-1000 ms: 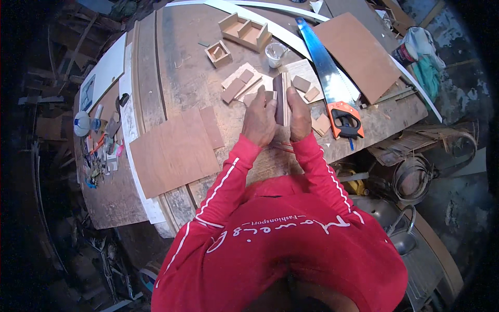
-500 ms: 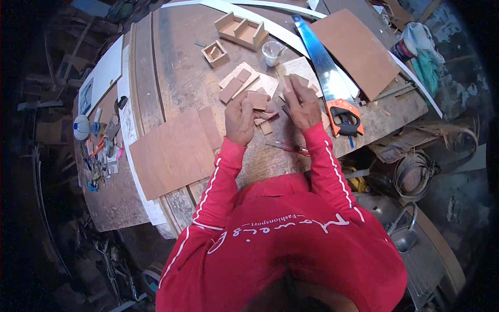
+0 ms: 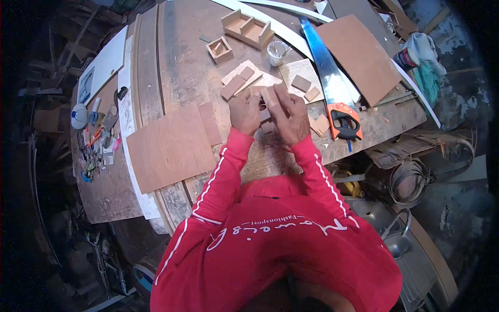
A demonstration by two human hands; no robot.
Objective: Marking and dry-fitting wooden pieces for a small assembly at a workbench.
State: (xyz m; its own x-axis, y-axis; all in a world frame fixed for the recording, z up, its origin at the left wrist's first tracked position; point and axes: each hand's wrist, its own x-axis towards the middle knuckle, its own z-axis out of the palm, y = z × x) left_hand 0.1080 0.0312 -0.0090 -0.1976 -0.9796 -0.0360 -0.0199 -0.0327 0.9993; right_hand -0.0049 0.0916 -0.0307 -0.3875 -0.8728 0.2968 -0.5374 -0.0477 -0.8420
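My left hand and right hand, apart a moment ago, are meeting above the bench, the right clasping a blurred wood piece between them, the left's grip I cannot tell, both seemingly working together.

Red long-sleeved top with white sleeve stripes and lettering

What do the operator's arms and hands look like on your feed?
Both the left hand and right hand are bare, with no gloves. The left sleeve and right sleeve are long and red, reaching the wrists. A thin white stripe runs lengthwise down each, meeting another white band higher up. No cables show.
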